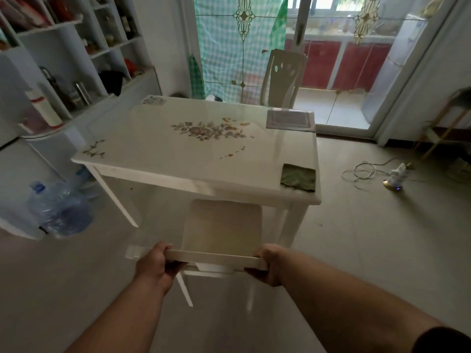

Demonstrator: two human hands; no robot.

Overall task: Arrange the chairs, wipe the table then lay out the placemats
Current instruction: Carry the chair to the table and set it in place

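Note:
A white chair (221, 225) stands at the near side of the white flower-painted table (163, 154), its seat partly under the table edge. My left hand (153, 266) grips the left part of the chair's top rail. My right hand (267, 264) grips the rail's right end. A folded green cloth (298, 177) lies on the table's near right corner. A stack of placemats (290, 119) lies on the far right corner. A second white chair (283, 77) stands behind the table's far side.
Two large blue water bottles (60, 207) lie on the floor at the left, below white shelving (51, 72). A tangled white cable and small device (392, 178) lie on the floor at the right. A wooden rack (443, 133) stands by the right wall.

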